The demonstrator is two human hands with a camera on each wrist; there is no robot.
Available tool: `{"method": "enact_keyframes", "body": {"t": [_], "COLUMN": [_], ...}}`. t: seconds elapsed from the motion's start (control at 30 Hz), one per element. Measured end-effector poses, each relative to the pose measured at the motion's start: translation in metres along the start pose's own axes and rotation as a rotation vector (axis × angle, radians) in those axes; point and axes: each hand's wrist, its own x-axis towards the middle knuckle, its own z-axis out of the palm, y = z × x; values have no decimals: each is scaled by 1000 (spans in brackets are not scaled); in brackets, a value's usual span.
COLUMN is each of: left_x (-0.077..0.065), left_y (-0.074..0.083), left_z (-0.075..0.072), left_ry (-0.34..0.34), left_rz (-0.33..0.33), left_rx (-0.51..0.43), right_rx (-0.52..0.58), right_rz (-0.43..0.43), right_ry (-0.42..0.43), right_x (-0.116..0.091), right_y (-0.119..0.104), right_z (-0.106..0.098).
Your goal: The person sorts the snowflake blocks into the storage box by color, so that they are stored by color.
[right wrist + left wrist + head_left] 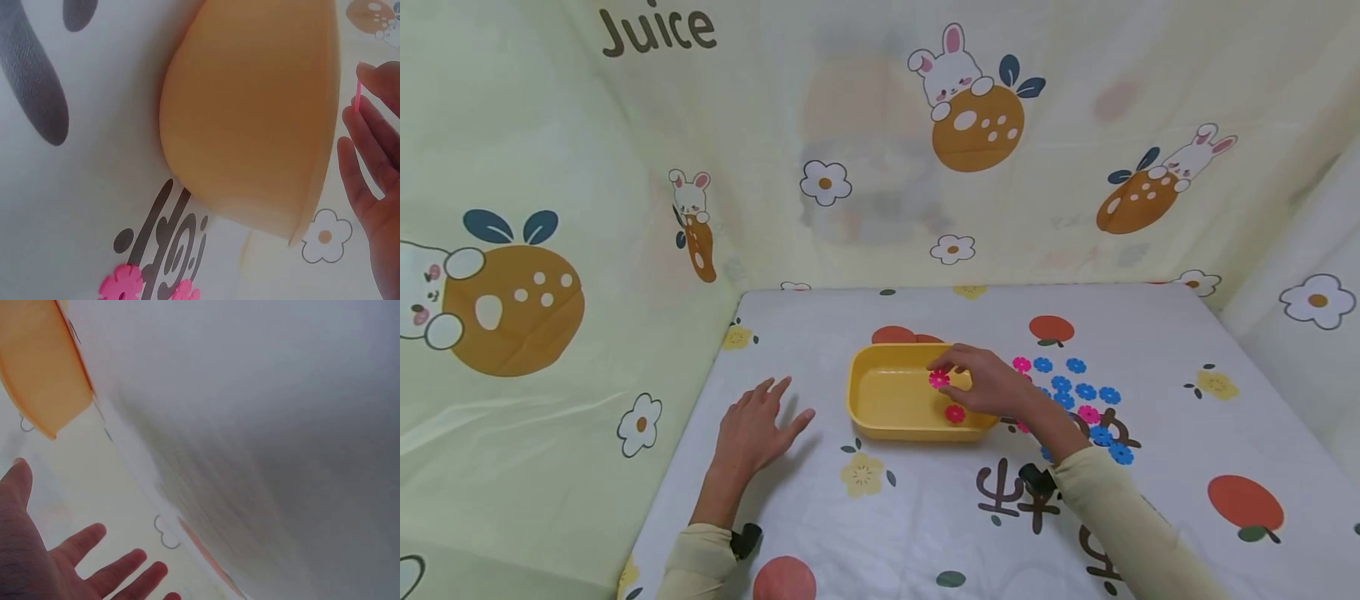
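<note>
head: right hand partly hides yellow tray; blue flowers beside.

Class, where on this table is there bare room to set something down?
Bare tablecloth lies on the near side of the yellow tray, between the left hand and right sleeve, and right of the blue pieces. Crowded: beside the tray's right end, where blue and pink pieces scatter, and inside that end, beneath the right hand.

tray on table, flower piece in it, more pieces to its right, curtain behind
</note>
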Motion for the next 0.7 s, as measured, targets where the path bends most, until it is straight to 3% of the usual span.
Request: {"method": "enact_keyframes", "body": {"t": [0.27, 0.5, 0.7], "left_x": [1, -1, -2], "left_y": [0, -3, -4], "left_z": [1, 0, -1], "left_ry": [-15, -22, -22], "left_rz": [-14, -25, -41], "left_rx": [4, -8, -16], "right_rx": [-9, -55, -89], "right_rz": [21, 93, 84], "right_ry": [-36, -119, -197], "right_x": [2, 8, 13], "right_y": [1, 2, 6], "right_z": [5, 16, 24]}}
